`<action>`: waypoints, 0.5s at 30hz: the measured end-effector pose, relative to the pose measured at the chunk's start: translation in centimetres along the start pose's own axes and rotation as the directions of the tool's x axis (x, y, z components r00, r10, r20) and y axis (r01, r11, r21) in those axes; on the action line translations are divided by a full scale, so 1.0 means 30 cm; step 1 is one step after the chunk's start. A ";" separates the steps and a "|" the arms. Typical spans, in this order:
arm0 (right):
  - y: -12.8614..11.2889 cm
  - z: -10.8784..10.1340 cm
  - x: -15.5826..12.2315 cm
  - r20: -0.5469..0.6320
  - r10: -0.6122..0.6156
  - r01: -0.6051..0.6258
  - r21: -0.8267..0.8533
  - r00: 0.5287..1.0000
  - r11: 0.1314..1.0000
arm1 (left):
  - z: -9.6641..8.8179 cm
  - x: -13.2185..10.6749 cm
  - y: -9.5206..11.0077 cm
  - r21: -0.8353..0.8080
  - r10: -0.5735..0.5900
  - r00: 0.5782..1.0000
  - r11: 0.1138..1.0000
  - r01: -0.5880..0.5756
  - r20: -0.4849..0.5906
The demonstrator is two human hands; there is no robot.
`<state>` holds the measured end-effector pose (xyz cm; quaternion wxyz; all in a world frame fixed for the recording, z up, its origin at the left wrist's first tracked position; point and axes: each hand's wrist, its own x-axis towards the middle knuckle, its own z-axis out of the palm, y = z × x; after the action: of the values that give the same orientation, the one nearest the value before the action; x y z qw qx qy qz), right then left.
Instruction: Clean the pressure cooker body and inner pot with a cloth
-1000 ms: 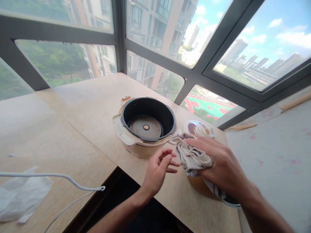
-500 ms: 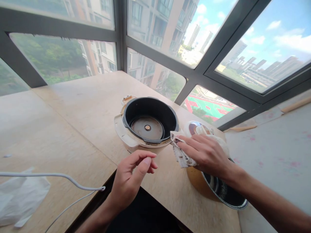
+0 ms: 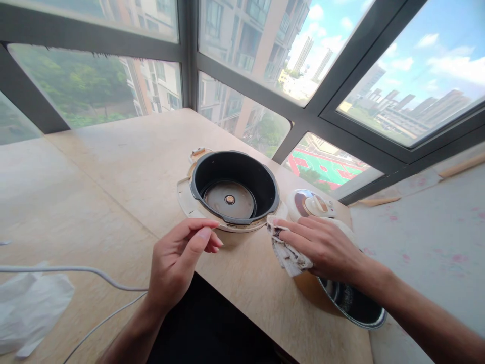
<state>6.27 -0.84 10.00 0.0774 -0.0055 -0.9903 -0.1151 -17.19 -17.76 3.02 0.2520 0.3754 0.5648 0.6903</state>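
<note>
A stained white cloth (image 3: pixel 286 250) is bunched in my right hand (image 3: pixel 326 247), which holds it by the right front edge of the cooker. My left hand (image 3: pixel 176 265) is loosely curled and holds nothing that I can see. Its fingertips are close to the cooker's front rim; whether they touch cannot be told. The pressure cooker body (image 3: pixel 235 202) stands lidless, a dark well with a metal heating plate (image 3: pixel 229 199) and a small round centre at its bottom. Brown grime marks its pale rim.
The white cooker lid (image 3: pixel 316 203) lies right of the body, partly behind my right hand. A dark inner pot (image 3: pixel 354 303) lies tilted under my right forearm. A white cable (image 3: pixel 76 270) and crumpled white paper (image 3: pixel 34 308) are at left. Windows and a wall border the tabletop (image 3: pixel 113 167).
My left hand has moved left and slightly up along the cooker's front. My right hand has lowered a little with the cloth, uncovering more of the lid.
</note>
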 end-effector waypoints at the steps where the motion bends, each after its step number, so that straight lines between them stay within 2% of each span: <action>1: 0.005 0.001 0.001 0.019 0.001 -0.002 0.009 1.000 1.000 | 0.000 0.001 0.001 0.003 -0.001 1.000 1.000 0.001 -0.007; 6: 0.040 -0.006 0.013 0.186 0.031 -0.053 0.115 0.982 0.992 | 0.000 0.020 0.003 0.038 0.016 0.999 0.999 -0.014 -0.049; 11: 0.053 -0.009 0.034 0.268 0.048 -0.114 0.237 0.962 0.965 | 0.002 0.048 -0.014 0.096 0.057 0.995 0.994 -0.049 -0.082; 15: 0.051 -0.013 0.050 0.333 0.084 -0.179 0.268 0.939 0.947 | -0.005 0.081 -0.055 0.269 0.160 0.970 0.957 -0.107 -0.184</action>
<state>4.89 0.57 10.94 -0.0751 -0.0791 -0.9932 0.0411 -18.89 -15.58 1.98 0.0946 0.3697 0.6455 0.6617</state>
